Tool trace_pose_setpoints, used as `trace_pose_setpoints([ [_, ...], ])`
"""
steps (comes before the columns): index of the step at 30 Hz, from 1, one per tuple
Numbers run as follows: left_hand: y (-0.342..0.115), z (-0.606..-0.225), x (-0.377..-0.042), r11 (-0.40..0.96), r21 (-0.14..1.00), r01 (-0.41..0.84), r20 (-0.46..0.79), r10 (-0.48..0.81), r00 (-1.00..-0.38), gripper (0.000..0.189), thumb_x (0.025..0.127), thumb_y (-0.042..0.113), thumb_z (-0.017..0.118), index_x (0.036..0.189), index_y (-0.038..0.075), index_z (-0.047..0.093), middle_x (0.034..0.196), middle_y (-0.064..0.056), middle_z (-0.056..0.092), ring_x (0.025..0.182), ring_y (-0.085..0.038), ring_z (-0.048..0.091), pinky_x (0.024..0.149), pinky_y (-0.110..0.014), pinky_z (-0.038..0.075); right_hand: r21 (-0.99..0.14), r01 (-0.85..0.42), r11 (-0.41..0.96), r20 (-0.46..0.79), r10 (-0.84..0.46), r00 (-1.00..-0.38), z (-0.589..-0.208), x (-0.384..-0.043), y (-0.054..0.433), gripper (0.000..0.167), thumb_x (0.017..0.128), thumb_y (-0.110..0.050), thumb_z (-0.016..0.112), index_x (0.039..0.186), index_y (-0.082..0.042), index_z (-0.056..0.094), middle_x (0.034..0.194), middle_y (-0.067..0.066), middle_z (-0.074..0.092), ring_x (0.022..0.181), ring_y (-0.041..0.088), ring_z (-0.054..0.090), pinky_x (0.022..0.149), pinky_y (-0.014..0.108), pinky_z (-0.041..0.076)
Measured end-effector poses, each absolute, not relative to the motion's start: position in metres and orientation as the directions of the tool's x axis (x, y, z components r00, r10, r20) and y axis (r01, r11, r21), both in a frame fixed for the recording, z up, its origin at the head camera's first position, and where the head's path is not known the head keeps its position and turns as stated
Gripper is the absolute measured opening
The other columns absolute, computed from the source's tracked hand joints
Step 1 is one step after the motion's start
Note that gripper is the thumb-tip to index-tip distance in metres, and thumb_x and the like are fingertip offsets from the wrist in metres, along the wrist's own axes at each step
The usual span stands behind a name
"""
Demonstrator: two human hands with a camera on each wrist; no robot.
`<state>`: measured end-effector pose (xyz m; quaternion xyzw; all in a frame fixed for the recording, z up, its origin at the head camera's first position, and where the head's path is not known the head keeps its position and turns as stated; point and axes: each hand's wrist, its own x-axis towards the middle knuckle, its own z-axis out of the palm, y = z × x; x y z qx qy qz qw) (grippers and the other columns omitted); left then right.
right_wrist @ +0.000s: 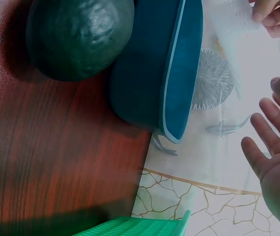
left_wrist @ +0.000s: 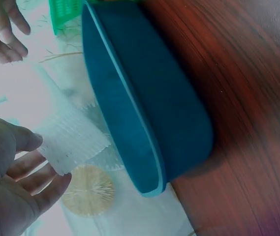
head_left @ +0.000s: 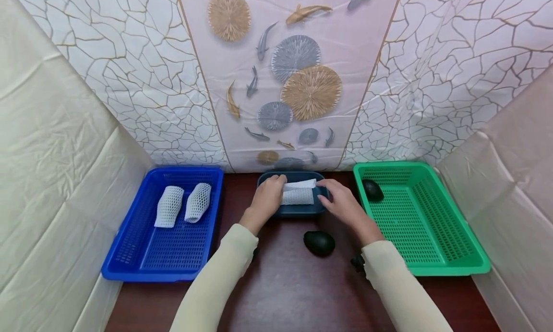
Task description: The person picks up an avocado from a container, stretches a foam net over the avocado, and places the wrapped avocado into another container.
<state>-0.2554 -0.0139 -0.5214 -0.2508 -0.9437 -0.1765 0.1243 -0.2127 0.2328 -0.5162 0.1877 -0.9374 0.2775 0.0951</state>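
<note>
Pointing lengthwise at the spread, empty right hand [head_left: 344, 203]: white net sleeve [left_wrist: 74, 138], left end pinched in left hand [head_left: 268, 196].

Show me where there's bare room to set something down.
Free: reddish wooden tabletop nearer than the dark oval avocado, between pale sleeves; near ends of the green plastic basket and blue plastic basket. Crowded: over the teal oblong bin, where the left hand holds a white foam net beside the right hand.

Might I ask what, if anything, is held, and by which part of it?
The left hand pinches a white foam net by its left end; the right hand holds nothing.
</note>
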Motion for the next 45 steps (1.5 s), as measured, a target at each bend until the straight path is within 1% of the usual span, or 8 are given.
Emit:
trace_pose_setpoints([
  [4,-0.014,-0.518,-0.245,0.791,0.314,0.524,0.338,0.423,-0.841,0.014,0.105,0.004,0.054,0.108,0.006,0.067,0.098,-0.009,0.070,0.089,-0.023,0.070,0.073,-0.035,0.060,-0.452,-0.461,0.764,0.339,-0.331,-0.881,-0.516,-0.211,0.232,0.034,0.096,-0.014,0.074,0.128,-0.006,0.066,0.130,0.014,0.066,0.111,0.028,0.064,0.091,0.046,0.058],
  [13,-0.016,-0.514,-0.226,0.752,0.375,0.543,0.371,0.415,-0.831,0.017,0.105,0.006,0.055,0.116,0.006,0.068,0.101,-0.009,0.071,0.089,-0.023,0.070,0.074,-0.035,0.059,-0.403,-0.571,0.715,0.479,-0.367,-0.797,-0.513,-0.202,0.229,0.032,0.088,-0.006,0.080,0.119,-0.001,0.070,0.114,0.016,0.072,0.079,0.020,0.063,0.071,0.038,0.060],
  [21,-0.014,-0.515,-0.212,0.747,0.409,0.524,0.352,0.401,-0.846,0.020,0.103,0.007,0.056,0.119,0.009,0.068,0.109,-0.007,0.072,0.096,-0.021,0.071,0.076,-0.035,0.060,-0.382,-0.623,0.682,0.543,-0.380,-0.749,-0.515,-0.196,0.226,0.026,0.087,-0.002,0.080,0.112,0.001,0.072,0.105,0.014,0.074,0.071,0.017,0.063,0.064,0.035,0.058],
  [25,-0.013,-0.516,-0.205,0.742,0.400,0.538,0.375,0.403,-0.835,0.024,0.102,0.010,0.059,0.124,0.009,0.069,0.113,-0.008,0.073,0.099,-0.022,0.071,0.079,-0.037,0.060,-0.401,-0.629,0.666,0.552,-0.372,-0.746,-0.517,-0.193,0.225,0.024,0.087,0.000,0.080,0.110,0.000,0.072,0.103,0.013,0.073,0.073,0.019,0.064,0.064,0.034,0.058],
  [30,-0.008,-0.517,-0.199,0.684,0.355,0.637,0.496,0.440,-0.748,0.032,0.097,0.016,0.069,0.126,0.006,0.068,0.120,-0.012,0.071,0.108,-0.027,0.069,0.090,-0.044,0.058,-0.421,-0.626,0.656,0.553,-0.361,-0.751,-0.519,-0.189,0.223,0.023,0.088,-0.001,0.078,0.110,-0.001,0.072,0.101,0.011,0.073,0.077,0.018,0.066,0.065,0.034,0.058],
  [34,-0.003,-0.519,-0.195,0.643,0.325,0.694,0.544,0.473,-0.693,0.033,0.096,0.018,0.072,0.126,0.006,0.068,0.118,-0.010,0.071,0.107,-0.025,0.069,0.095,-0.041,0.056,-0.437,-0.625,0.647,0.553,-0.354,-0.754,-0.519,-0.186,0.221,0.024,0.088,-0.001,0.078,0.112,0.000,0.072,0.102,0.012,0.073,0.078,0.018,0.066,0.065,0.036,0.058],
  [40,0.003,-0.519,-0.192,0.621,0.353,0.700,0.562,0.457,-0.689,0.022,0.099,0.012,0.068,0.121,0.008,0.070,0.110,-0.007,0.071,0.099,-0.021,0.070,0.088,-0.036,0.059,-0.472,-0.627,0.619,0.557,-0.342,-0.757,-0.519,-0.183,0.219,0.027,0.088,0.000,0.078,0.114,-0.001,0.072,0.100,0.010,0.072,0.076,0.016,0.063,0.063,0.037,0.057],
  [45,0.005,-0.518,-0.191,0.592,0.400,0.700,0.573,0.435,-0.695,0.021,0.101,0.009,0.065,0.121,0.005,0.070,0.109,-0.009,0.071,0.099,-0.021,0.071,0.085,-0.035,0.060,-0.503,-0.613,0.609,0.519,-0.353,-0.778,-0.518,-0.180,0.219,0.029,0.089,-0.002,0.078,0.116,-0.001,0.069,0.098,0.009,0.071,0.075,0.015,0.063,0.065,0.038,0.057],
])
